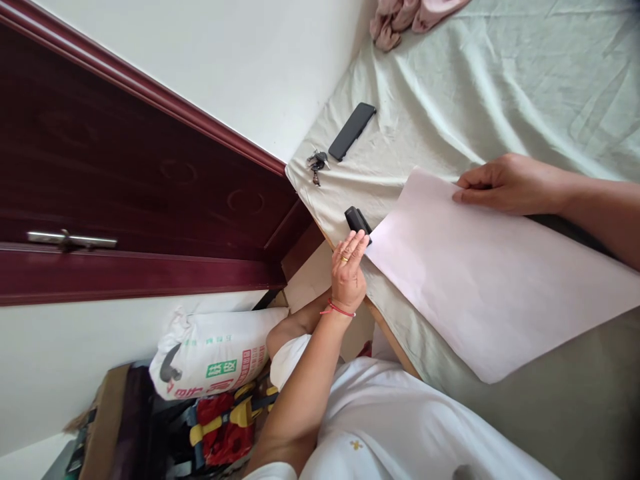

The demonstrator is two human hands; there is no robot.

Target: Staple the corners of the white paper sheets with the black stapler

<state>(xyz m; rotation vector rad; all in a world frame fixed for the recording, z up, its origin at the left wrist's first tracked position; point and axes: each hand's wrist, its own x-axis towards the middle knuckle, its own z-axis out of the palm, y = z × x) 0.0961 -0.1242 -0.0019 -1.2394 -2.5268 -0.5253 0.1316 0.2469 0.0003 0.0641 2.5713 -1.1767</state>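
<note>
Bright, even daylight; soft shadows.

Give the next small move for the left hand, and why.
Probably close the left hand around the small black object. Its open fingertips are right at that object, next to the corner of the pink sheet. The right hand rests on the sheet's far edge, seemingly steadying it.

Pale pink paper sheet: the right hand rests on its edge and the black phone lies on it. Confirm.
Wrong about the phone. In the head view the black rectangular phone lies off the pale pink paper sheet, on the green bedsheet beside a bunch of metal keys. The right hand does rest on the paper's edge.
</note>
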